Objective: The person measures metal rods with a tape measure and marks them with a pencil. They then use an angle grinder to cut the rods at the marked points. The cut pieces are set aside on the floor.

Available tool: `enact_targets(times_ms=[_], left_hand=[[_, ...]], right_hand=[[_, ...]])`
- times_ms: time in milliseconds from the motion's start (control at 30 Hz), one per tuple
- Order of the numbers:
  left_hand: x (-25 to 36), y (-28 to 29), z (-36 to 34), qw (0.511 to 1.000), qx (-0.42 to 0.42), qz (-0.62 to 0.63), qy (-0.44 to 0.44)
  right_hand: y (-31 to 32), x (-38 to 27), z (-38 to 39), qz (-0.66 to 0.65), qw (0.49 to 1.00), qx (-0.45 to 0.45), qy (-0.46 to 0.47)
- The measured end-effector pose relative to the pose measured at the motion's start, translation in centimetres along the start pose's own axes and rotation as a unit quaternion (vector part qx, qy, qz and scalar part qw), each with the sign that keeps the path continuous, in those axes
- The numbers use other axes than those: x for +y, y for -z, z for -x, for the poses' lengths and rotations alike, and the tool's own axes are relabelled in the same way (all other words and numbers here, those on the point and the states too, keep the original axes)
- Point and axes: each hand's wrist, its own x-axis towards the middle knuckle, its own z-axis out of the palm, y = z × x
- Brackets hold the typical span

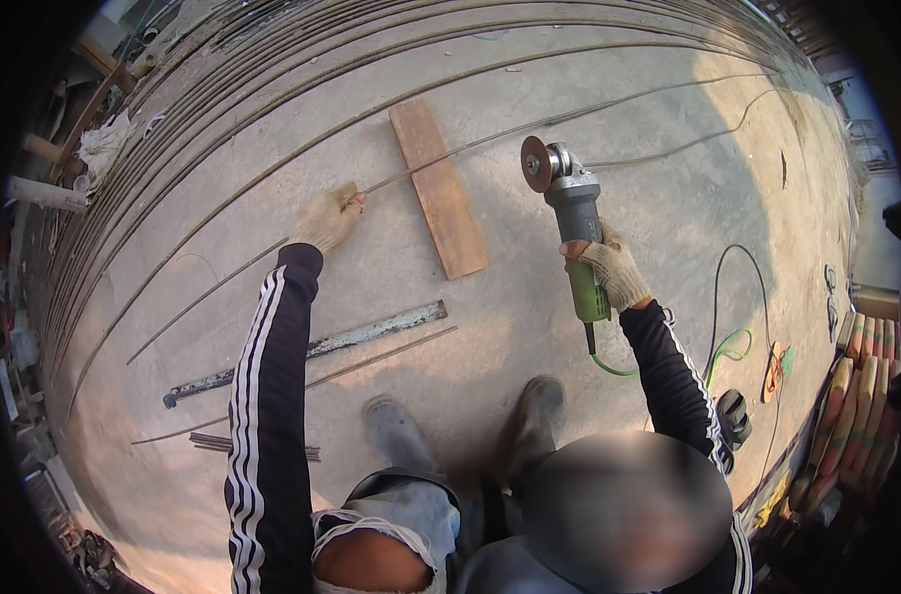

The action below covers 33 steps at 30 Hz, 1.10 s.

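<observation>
My left hand (329, 218), in a fingertip-less knit glove, is closed around a thin steel rod (411, 170). Left of the hand the rod runs down toward the lower left; to the right it crosses over a flat wooden board (435, 188). In my right hand (611, 265), also gloved, is a green and grey angle grinder (577, 213), gripped round its body. Its reddish-brown disc (538, 164) points up and away, apart from the rod. Whether the disc spins cannot be told.
Several long rods (371, 45) lie along the far side. Nearer are a worn metal bar (391, 325), another thin rod (391, 350) and a bundle of short rods (208, 442). The grinder's cord (614, 371) trails right, past dark sandals (733, 420). Stacked sacks (846, 416) stand at right.
</observation>
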Motion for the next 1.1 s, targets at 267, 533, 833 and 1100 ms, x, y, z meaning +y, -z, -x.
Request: enact_targets(times_ms=[267,533,833,1100], left_hand=[[-0.8,-0.1,-0.5,1.000,0.003,-0.021,0.011],[-2.0,1.1,0.1,0.999,0.033,-0.006,-0.004],[-3.9,-1.6,1.7,0.997,0.029,0.041,0.067],[-3.4,-0.5,0.3,0.997,-0.018,0.041,0.056]], right_hand=[[-3.0,-2.3,-6.3,0.070,0.995,-0.053,0.049],[-4.3,-3.0,-8.5,0.075,0.996,-0.053,0.024],[-4.2,-2.6,-8.7,0.085,0.995,-0.054,0.024],[-4.7,-2.5,-9.6,0.077,0.993,-0.080,0.040]])
